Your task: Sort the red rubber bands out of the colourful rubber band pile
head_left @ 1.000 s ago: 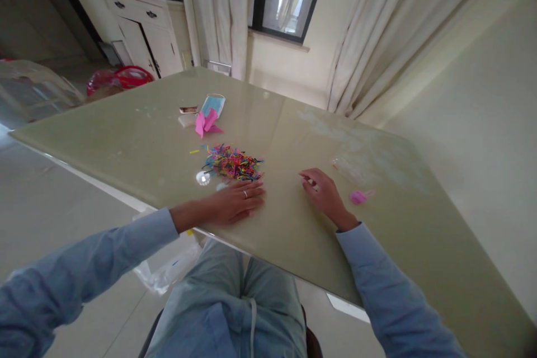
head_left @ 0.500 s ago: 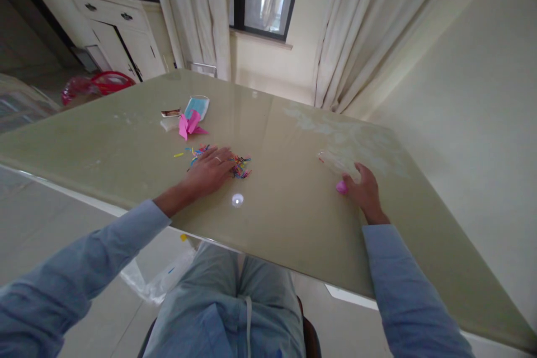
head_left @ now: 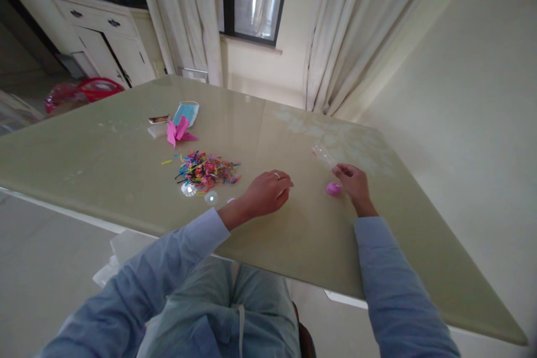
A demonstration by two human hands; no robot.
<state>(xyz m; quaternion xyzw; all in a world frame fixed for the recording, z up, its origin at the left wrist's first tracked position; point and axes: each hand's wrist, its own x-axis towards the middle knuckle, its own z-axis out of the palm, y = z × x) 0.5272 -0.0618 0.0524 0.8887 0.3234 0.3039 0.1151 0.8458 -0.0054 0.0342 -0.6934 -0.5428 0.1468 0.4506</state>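
My right hand (head_left: 353, 182) pinches the near end of a clear plastic container (head_left: 324, 155) lying at the right of the table. A small round pink piece (head_left: 333, 188), perhaps a cap, rests just below those fingers. To the left, my left hand (head_left: 268, 193) is over the middle of the table, wearing a ring. Its fingers are loosely bent, the thumb is apart from them, and I see nothing in its grasp. Left of that hand lies a loose pile of small, thin, colourful bands (head_left: 205, 170), with one yellow piece (head_left: 166, 162) off by itself.
Pink folded paper (head_left: 179, 131) lies partly over a blue face mask (head_left: 187, 113) at the back left, beside a small brown-and-white packet (head_left: 159, 119). Bright light reflections show near the pile. The table's front edge (head_left: 268, 272) runs above my lap.
My left hand has left the pile and moved right, uncovering the bands. My right hand has closed on the clear container. The whole view has shifted slightly.
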